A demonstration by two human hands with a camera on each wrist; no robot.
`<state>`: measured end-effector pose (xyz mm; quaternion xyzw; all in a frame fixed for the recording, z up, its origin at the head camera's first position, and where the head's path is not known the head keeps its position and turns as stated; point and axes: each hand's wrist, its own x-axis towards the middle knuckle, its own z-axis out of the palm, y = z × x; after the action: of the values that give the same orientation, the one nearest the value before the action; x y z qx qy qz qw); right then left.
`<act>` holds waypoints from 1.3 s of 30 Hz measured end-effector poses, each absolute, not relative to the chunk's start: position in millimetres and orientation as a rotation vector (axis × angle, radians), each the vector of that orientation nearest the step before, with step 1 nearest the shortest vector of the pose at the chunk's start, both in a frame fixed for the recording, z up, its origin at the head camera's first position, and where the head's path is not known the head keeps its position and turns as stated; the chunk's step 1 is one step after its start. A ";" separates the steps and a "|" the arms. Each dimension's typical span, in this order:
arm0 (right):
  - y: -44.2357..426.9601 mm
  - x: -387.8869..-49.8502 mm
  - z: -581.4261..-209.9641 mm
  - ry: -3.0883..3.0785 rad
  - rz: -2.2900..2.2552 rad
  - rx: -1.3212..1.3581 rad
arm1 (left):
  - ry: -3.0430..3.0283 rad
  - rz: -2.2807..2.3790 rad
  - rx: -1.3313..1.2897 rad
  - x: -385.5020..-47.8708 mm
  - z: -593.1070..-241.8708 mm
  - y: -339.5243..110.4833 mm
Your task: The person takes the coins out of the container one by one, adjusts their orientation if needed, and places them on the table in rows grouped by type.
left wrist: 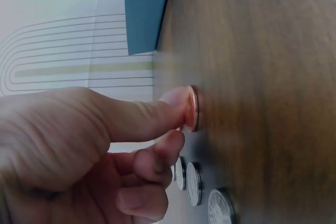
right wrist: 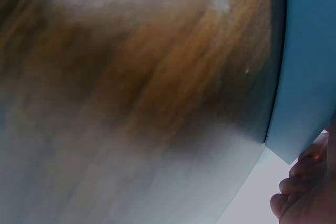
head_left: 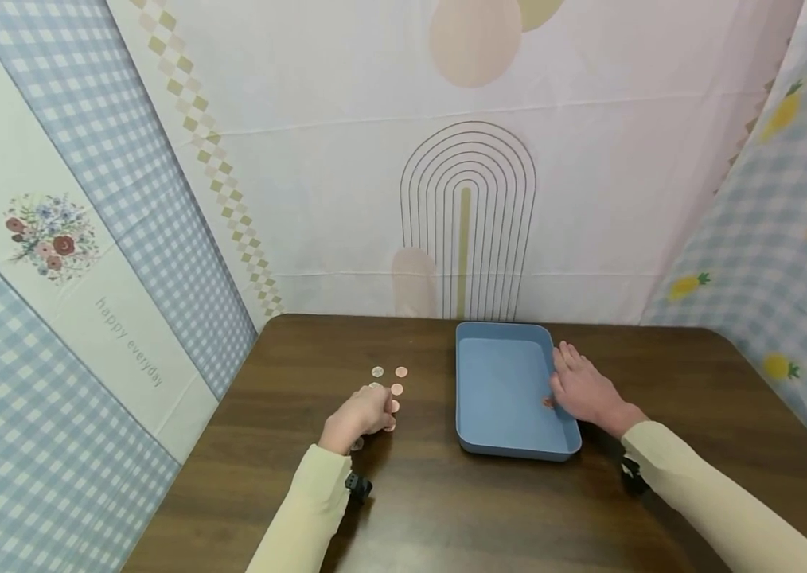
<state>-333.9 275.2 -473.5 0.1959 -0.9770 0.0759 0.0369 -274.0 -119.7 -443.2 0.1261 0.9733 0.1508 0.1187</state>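
My left hand (head_left: pixel 359 416) is low over the table, left of the blue tray. Its thumb and a finger pinch a copper coin (left wrist: pixel 192 108) at the tabletop; the finger behind the coin is mostly hidden. Copper coins (head_left: pixel 397 389) form a column at this hand, with silver coins (head_left: pixel 377 372) beside them, some covered by the hand. The right hand (head_left: pixel 586 391) rests at the right rim of the blue tray (head_left: pixel 497 447), fingers mostly straight and pointing away from me. Inside the tray, near that thumb, lies a copper coin (head_left: pixel 548 403).
The dark wooden table (head_left: pixel 418 509) bears the tray and coins. Behind it hangs a pale printed cloth (head_left: pixel 332 199), with checked cloths (head_left: pixel 88 358) along both sides. Black wrist cameras (head_left: pixel 358 485) sit on both sleeves.
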 end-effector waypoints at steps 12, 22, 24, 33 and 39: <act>275.0 -341.0 -472.9 -3.020 0.255 0.611 | 2.855 0.498 0.236 -273.9 -441.6 -121.5; 278.5 -345.0 -471.8 -3.015 0.259 0.608 | 2.887 0.510 0.391 -278.2 -412.1 -105.6; 279.2 -346.2 -472.0 -3.015 0.258 0.613 | 2.898 0.504 0.419 -278.6 -405.6 -99.4; 282.1 -350.7 -473.8 -3.018 0.251 0.616 | 2.962 0.549 0.512 -280.6 -389.6 -72.3; 281.5 -353.3 -473.0 -3.013 0.256 0.618 | 2.983 0.635 0.559 -283.2 -389.0 -55.8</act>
<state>-353.3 281.5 -473.0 0.2002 -0.9758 0.0830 0.0276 -283.2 -55.8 -389.0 0.1804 0.9619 0.2046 0.0204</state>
